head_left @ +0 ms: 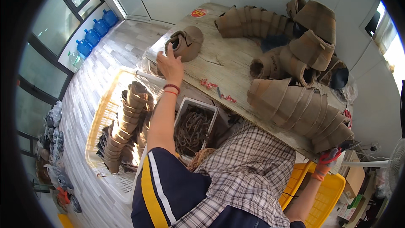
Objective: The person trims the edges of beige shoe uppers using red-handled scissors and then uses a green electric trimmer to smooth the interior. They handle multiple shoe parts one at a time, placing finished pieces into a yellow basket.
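My left hand [171, 68], bare with red bands at the wrist, reaches to the table's left end. Its fingers are spread, with the fingertips at the near edge of a brown cap-shaped fabric piece [192, 44]; whether they touch it I cannot tell. Low at the right, my right hand [324, 169] wears an orange and grey glove. It is closed round red-handled scissors [332, 156], whose dark blades point right. Just above it, a long row of nested brown fabric pieces [295, 109] lies along the table's near edge.
More brown pieces [312, 50] pile up on the wooden table [211, 65]. Red thread scraps [209, 83] lie near its edge. A pale basket [99, 128] holds stacked pieces beside a box of brown strips [215, 112]. Yellow crates [325, 194] stand low right; blue water bottles [93, 37] line the wall.
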